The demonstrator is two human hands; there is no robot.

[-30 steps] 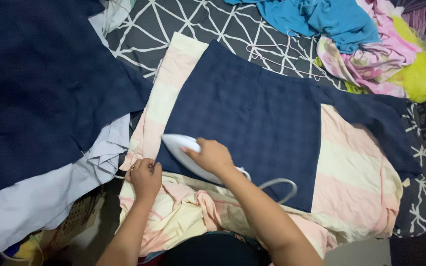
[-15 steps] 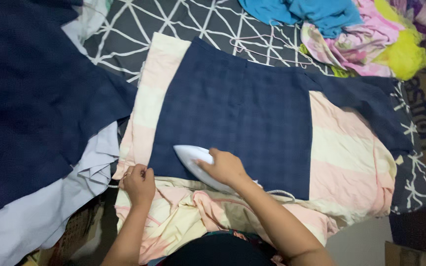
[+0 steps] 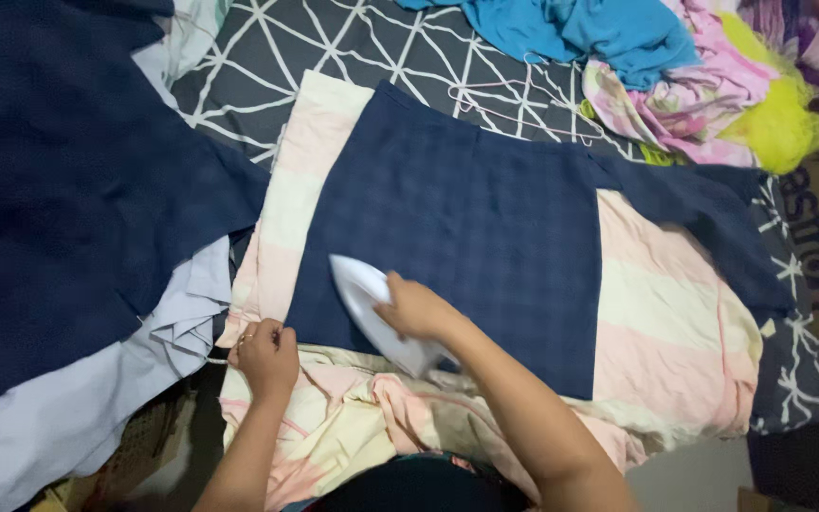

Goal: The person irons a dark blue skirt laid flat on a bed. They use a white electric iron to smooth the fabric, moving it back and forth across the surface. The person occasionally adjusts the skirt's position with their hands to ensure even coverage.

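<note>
Right hand wrapped closed over the handle of a white iron, fingers curled on top. Iron sits flat on the navy checked cloth, near its lower left corner, nose pointing up-left. A thin white cord shows just behind the iron's heel, mostly hidden by the forearm.

Left hand closed in a loose fist, pinching the edge of the pink and cream striped sheet just left of the navy cloth's lower corner. Ring visible on one finger. Exactly what is pinched beyond the sheet edge: cannot tell.

Navy cloth lies spread flat on the striped sheet, which lies on a dark grey cover with a white triangle pattern.

Left side: big dark navy garment lying over pale lavender fabric.

Top right: teal cloth, pink floral cloth, bright yellow fabric, all piled together. Pink wire hanger lies on the grey cover just above the navy cloth.

Far right edge: brown surface with dark printed lettering, running vertically.
</note>
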